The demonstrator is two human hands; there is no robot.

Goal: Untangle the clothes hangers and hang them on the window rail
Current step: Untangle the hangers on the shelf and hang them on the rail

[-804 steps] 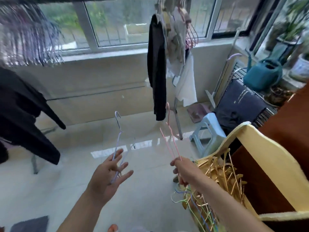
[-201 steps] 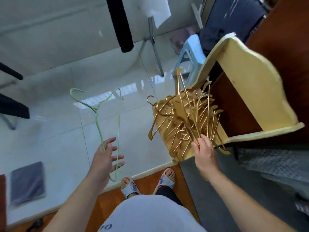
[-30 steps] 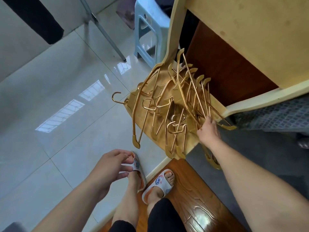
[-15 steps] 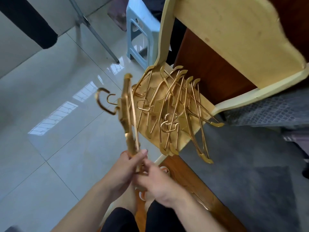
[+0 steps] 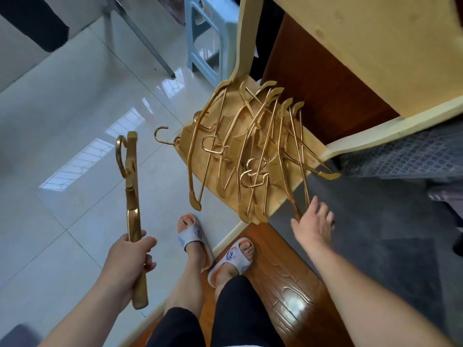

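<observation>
My left hand (image 5: 130, 256) grips one gold metal hanger (image 5: 131, 186) edge-on, its hook pointing up and away from me over the tiled floor. A tangled pile of several gold hangers (image 5: 250, 151) lies on the yellow seat of a chair (image 5: 310, 146). My right hand (image 5: 313, 224) hovers with its fingers spread at the pile's near right edge, close to the tips of two hanger arms, holding nothing. The window rail is out of view.
A light blue plastic stool (image 5: 208, 38) stands beyond the chair. The grey leg of a drying rack (image 5: 147, 46) crosses the white tiles at top left. My feet in slippers (image 5: 193, 236) straddle the step between tile and wooden floor. A patterned grey cloth (image 5: 411, 151) lies right.
Both hands held the single gold hanger together half a second ago. Now my left hand alone holds it, out to the left, and my right hand has moved back toward the pile.
</observation>
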